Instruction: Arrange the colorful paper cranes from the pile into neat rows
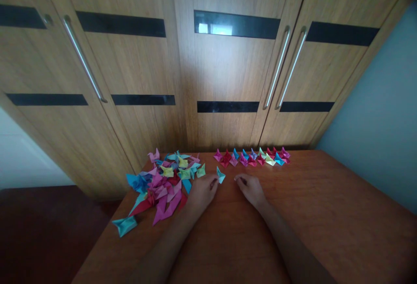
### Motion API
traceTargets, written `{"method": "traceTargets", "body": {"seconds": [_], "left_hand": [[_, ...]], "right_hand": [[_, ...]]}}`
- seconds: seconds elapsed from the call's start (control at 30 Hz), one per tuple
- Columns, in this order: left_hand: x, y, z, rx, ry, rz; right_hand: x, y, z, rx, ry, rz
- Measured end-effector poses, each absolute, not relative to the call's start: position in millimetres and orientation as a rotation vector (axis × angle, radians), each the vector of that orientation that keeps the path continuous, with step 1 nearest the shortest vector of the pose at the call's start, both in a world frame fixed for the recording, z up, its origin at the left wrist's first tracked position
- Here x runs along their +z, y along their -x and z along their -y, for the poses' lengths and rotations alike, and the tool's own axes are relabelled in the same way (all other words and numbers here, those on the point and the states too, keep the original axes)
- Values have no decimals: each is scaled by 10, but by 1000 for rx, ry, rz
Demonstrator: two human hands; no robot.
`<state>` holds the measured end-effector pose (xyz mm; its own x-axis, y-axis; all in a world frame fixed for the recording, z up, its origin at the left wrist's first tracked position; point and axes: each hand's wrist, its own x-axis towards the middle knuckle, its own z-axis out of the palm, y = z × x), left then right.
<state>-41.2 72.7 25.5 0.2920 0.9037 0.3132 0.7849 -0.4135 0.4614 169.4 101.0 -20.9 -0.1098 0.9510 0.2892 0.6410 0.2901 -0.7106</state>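
Observation:
A small light-blue folded paper piece (220, 175) is pinched between the fingertips of my left hand (203, 192), just above the table. Across a short gap to the right, my right hand (252, 189) has its fingers curled together, and nothing shows in them. Beside my left hand spreads a heap of colourful folded paper pieces (163, 190) in pink, red, blue, green and yellow. Behind both hands, neat rows of small pointed paper pieces (252, 159) stand near the back of the table.
The brown wooden table (312, 214) meets a wooden wardrobe (224, 64) with metal handles at its back edge. A lone teal folded paper (125, 225) lies by the table's left edge. A pale blue wall (384, 101) rises at the right.

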Motion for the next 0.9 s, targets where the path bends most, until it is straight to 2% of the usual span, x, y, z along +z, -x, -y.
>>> {"method": "traceTargets", "body": {"seconds": [0.4,0.9], "left_hand": [[380,197,-1178,398,-2428,-1767],[333,148,-1214,323,-2461,-1769]], "right_hand": [[-184,-1696,-1008,588,1400,1776],[-194,-1694,-1019,600,1422,1780]]}}
